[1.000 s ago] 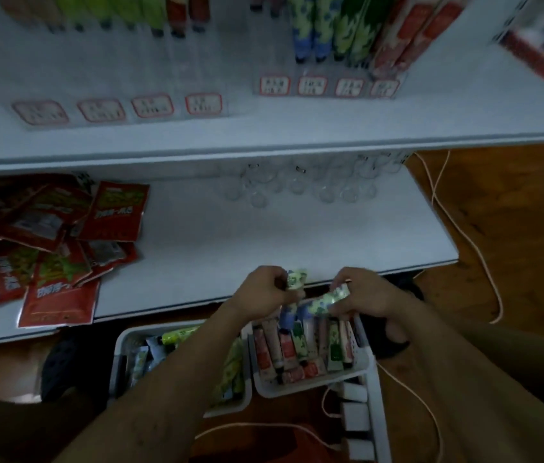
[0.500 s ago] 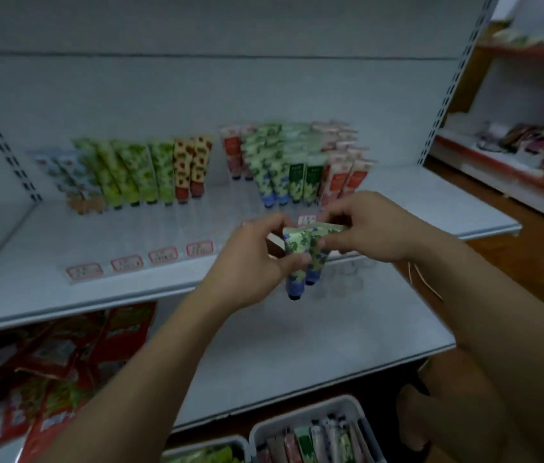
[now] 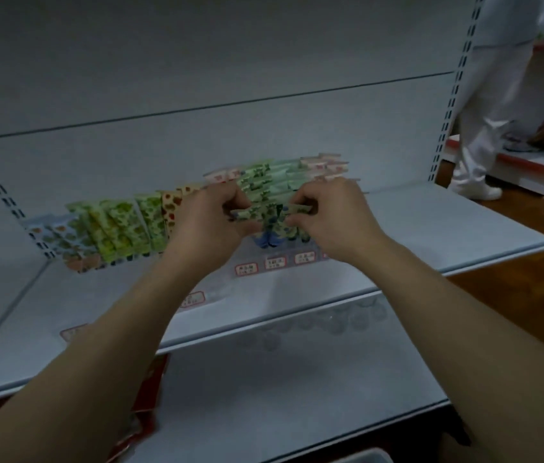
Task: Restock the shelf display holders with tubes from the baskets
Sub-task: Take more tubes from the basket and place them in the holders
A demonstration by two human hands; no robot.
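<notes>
Reaching above the corner of a white basket [image 3: 362,457] and some red packets [image 3: 152,385] lying on the lower shelf [image 3: 297,396], a person extends both bare forearms to the middle shelf [image 3: 447,228]. Red-bordered price labels [image 3: 246,269] line that shelf's front part, just below the hands. The left hand [image 3: 210,222] and the right hand [image 3: 327,215] sit close together at the same height. Each has its fingers curled, pinching the flat crimped ends of the held tubes [image 3: 265,213], which are green-patterned and stretched between the two grips. Blue caps show just beneath the hands; blur hides how many tubes are held and whose caps those are. Directly behind the hands stands the right bank of tubes [image 3: 274,175], green at its centre and pink-and-white at its far side, caps down. To the left, the left bank of tubes [image 3: 120,228] runs from pale blue through lime green to red-spotted, its right end hidden behind the left hand. Beyond rises the plain back panel [image 3: 230,61]. At far right, a figure in white clothing [image 3: 487,111] stands beside a red-edged shelf [image 3: 531,163].
</notes>
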